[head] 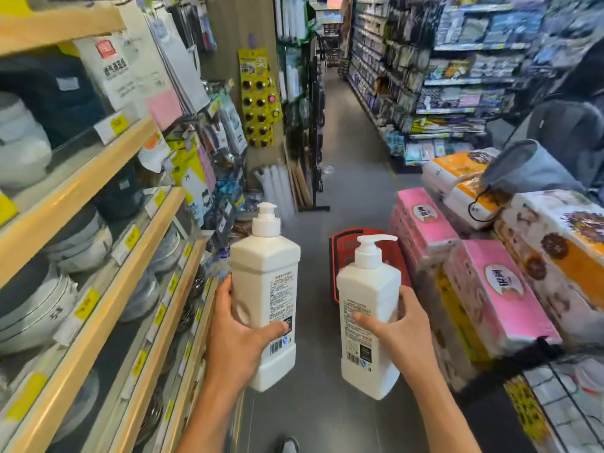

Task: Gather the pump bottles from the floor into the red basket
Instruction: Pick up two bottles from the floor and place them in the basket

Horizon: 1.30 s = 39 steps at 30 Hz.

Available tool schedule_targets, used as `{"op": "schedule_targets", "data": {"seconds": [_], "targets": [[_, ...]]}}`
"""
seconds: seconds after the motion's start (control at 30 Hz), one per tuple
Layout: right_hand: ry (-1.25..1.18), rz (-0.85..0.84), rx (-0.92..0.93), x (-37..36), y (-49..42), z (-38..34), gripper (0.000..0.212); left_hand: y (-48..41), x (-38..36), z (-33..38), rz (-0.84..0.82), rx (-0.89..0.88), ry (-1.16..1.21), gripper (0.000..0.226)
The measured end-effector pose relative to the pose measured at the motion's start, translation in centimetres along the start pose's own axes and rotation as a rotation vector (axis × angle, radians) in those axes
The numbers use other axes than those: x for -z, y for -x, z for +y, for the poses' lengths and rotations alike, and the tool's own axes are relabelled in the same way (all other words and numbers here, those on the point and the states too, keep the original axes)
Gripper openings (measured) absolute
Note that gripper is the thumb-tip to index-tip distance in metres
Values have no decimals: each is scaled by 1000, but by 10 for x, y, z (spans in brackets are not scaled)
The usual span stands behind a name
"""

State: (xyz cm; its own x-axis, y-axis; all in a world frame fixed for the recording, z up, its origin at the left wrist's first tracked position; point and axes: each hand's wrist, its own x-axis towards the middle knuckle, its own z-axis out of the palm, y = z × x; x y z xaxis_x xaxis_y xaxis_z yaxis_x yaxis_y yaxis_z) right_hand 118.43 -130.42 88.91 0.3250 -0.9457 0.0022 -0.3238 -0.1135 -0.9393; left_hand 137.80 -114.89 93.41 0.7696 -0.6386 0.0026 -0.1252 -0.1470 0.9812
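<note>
Pump bottles (264, 289), two, of white square-sided plastic, off the grey shop floor (353, 178), one per hand. Left of the left hand, long wooden shelving (98, 256) stacked with bowls. Right of the right hand, piled pink plastic-wrapped tissue packs (490, 289). Beyond the right hand, down on the floor beside those packs, red perforated plastic basket (346, 253), partly hidden. Left-hand bottle upright, clamped in the left hand (235, 341), thumb across the label. Right-hand bottle (369, 322) upright, nozzle pointing right, gripped by the right hand (402, 335), thumb on the label, fingers wrapped behind.
</note>
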Motion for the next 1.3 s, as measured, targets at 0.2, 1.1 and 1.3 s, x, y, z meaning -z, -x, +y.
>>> {"op": "schedule_targets", "data": {"seconds": [0.2,1.1,1.3], "targets": [[19,34,12,-27,-51,-26,59,-82,-1,7,-62,-23,51,109],[-86,166,-12,-30,-317,-32,60,-338,-135,32,-173,-59,-53,104],[-64,178,-50,-16,-363,-17,69,-374,-175,32,-213,-42,-67,104]]}}
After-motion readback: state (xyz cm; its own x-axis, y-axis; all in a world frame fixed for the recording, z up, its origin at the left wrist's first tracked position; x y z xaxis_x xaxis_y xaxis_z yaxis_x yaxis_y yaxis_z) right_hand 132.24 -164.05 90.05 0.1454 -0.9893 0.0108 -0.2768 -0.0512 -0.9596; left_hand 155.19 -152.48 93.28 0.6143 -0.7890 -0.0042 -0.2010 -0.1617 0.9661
